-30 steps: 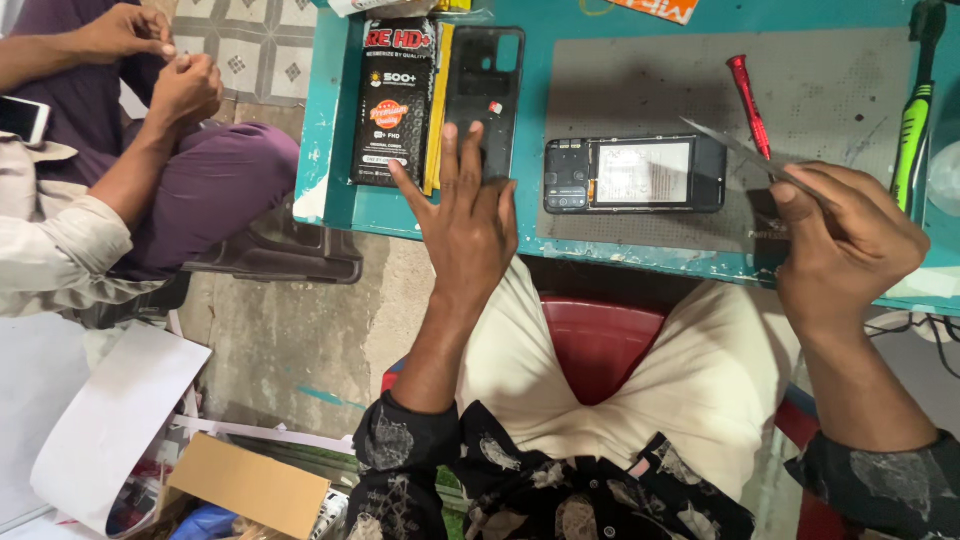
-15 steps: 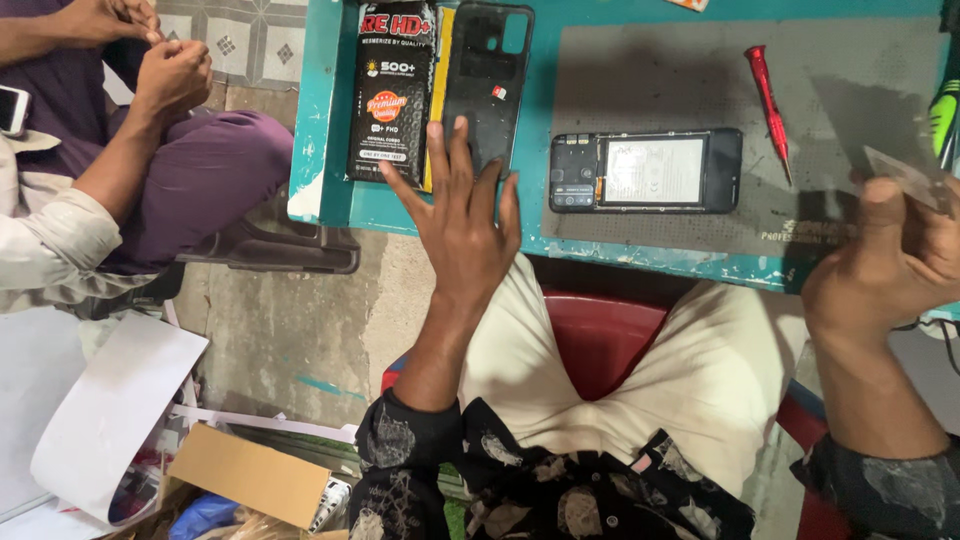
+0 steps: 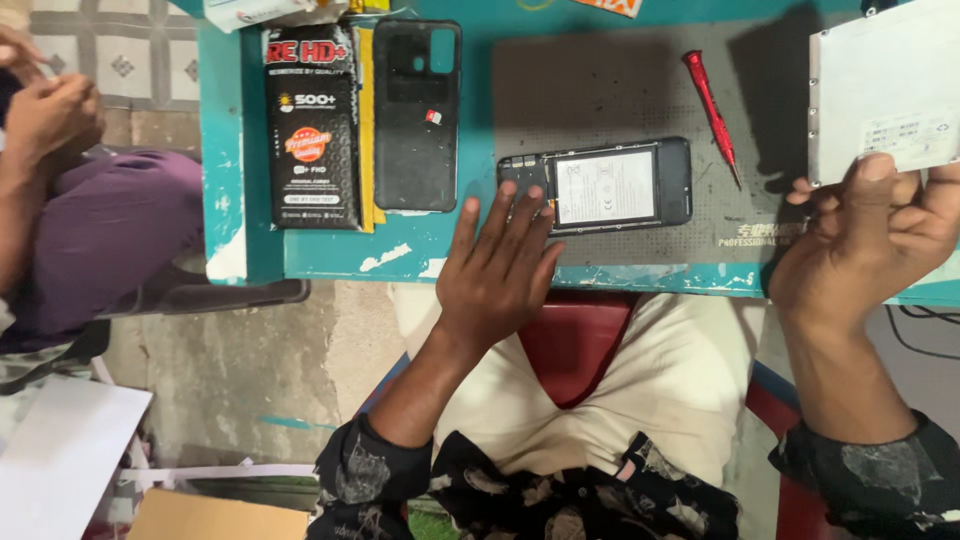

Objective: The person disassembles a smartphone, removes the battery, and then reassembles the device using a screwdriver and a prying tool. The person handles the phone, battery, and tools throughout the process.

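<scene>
- Clutter on the teal table (image 3: 240, 150): a black printed package (image 3: 312, 130) lies just beside a detached black phone back cover (image 3: 415, 120), both left of the grey work mat (image 3: 620, 90).
- A red screwdriver (image 3: 712, 115) rests on the mat, above and right of the opened phone (image 3: 610, 185), nothing blocking it.
- Another person's hands (image 3: 50, 115) sit off the table's left edge, well apart from mine.
- I see my left hand (image 3: 495, 270) flat, fingers spread and open, fingertips touching the phone's near left end, gripping nothing.
- I see my right hand (image 3: 865, 250) curled closed on the lower edge of a pale metal plate (image 3: 880, 90), held above the table's right side.
</scene>
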